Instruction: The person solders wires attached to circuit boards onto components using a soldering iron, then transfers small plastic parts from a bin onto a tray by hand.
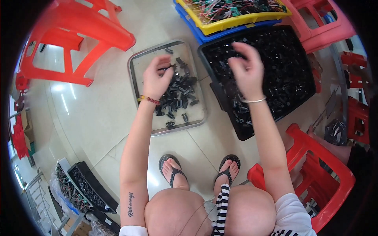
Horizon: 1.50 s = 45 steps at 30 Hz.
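My left hand [156,80] is over a shallow metal tray [202,112] with a pile of small black plastic parts [179,92] in it. Its fingers are curled toward the thumb, and a small black plastic part [162,69] shows between them. To the right, my right hand [249,70] hovers above a large black bin [246,133] filled with similar small black parts [283,74]. Motion smears its fingers, but thumb and fingers stand apart and I see nothing between them.
A yellow crate [220,26] of wired circuit boards sits in a blue crate [202,38] beyond the bin. Red stools stand at the far left [86,27] and near right [334,169]. Another black tray of parts [92,187] lies at the lower left.
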{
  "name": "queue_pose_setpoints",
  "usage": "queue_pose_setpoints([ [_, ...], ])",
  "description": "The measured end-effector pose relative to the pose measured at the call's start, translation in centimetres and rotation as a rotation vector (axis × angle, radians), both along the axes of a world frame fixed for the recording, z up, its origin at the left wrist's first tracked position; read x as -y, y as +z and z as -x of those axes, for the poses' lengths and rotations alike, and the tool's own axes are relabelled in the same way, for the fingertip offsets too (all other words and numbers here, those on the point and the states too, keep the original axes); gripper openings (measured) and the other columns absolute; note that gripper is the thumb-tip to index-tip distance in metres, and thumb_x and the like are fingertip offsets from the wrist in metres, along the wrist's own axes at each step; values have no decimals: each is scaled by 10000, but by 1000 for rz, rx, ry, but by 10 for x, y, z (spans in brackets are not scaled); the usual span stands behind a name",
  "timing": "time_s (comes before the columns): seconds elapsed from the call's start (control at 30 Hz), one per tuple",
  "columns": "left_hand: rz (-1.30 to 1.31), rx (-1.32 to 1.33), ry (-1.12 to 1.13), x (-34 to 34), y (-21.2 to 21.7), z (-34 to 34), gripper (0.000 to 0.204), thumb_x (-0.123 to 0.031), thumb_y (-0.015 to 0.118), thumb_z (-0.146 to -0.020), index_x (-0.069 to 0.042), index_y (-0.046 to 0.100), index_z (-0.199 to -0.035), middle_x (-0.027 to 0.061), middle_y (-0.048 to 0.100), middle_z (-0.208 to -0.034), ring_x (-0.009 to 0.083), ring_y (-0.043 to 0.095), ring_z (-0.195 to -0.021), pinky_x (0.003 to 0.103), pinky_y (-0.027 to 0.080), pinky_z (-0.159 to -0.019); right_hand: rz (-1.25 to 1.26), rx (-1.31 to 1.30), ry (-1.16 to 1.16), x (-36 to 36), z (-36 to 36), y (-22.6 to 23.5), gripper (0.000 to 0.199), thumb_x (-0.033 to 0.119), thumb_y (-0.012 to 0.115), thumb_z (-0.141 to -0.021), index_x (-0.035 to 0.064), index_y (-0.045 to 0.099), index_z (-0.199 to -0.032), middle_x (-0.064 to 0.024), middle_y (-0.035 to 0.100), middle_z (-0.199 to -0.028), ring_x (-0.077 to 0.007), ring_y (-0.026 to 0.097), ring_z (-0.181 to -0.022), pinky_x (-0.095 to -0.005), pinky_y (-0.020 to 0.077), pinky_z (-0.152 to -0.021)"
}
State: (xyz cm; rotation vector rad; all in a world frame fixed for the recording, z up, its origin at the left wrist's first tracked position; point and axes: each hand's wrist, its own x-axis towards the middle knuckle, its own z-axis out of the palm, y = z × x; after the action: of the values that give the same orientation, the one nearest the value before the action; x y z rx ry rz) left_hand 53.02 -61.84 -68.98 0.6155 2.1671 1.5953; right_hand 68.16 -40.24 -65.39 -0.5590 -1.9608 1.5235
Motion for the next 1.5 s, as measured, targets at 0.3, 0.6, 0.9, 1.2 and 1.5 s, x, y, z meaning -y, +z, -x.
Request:
queue_pose_setpoints([
  [0.3, 534, -609, -433, -201, -3, -75, 839, -292, 789, -635, -62, 407, -1345, 152, 453, -1291, 371, 418, -1227, 510, 393, -970, -724, 906, -315, -128, -1, -83, 782, 577, 637, -754, 280, 395, -1437, -178, 237, -1538, -500, 224, -1372, -629, 171, -1110],
  [0.6, 503, -499, -541, -209, -24, -119, 1130, -412, 782, -519, -92, 251, -1463, 153, 281, -1481, 451, 299, -1307, 647, 305, -986, -723, 788, -27, -101, -77, -53, 773, 343, 726, -596, 165, 510, -1317, -209, 427, -1364, -438, 453, -1177, -515, 433, -955],
  [0.9, 401, -513, -574, -207, -47, -121, 1200, -527, 788, -515, 21, 248, -1436, 230, 350, -1433, 412, 326, -1325, 511, 236, -1083, -557, 1048, -6, -83, -54, -42, 953, 200, 748, -587, 292, 323, -1435, -208, 302, -1478, -483, 361, -1285, -603, 344, -1029],
  [1.2, 340, -334, -617, -190, -34, -102, 1042, -180, 838, -481, -118, 312, -1378, 216, 424, -1336, 435, 392, -1228, 477, 344, -1050, -489, 932, 24, -66, -55, -27, 802, 202, 822, -548, 233, 505, -1284, -164, 448, -1318, -422, 505, -1157, -496, 482, -943],
  [1.5, -246, -131, -540, -172, -45, -105, 821, -92, 760, -507, -68, 437, -1262, 165, 477, -1229, 352, 444, -1221, 383, 339, -1080, 7, 261, -7, -70, -72, -81, 614, 78, 719, -558, 22, 577, -1153, -70, 595, -1128, -187, 554, -1098, -322, 425, -990],
])
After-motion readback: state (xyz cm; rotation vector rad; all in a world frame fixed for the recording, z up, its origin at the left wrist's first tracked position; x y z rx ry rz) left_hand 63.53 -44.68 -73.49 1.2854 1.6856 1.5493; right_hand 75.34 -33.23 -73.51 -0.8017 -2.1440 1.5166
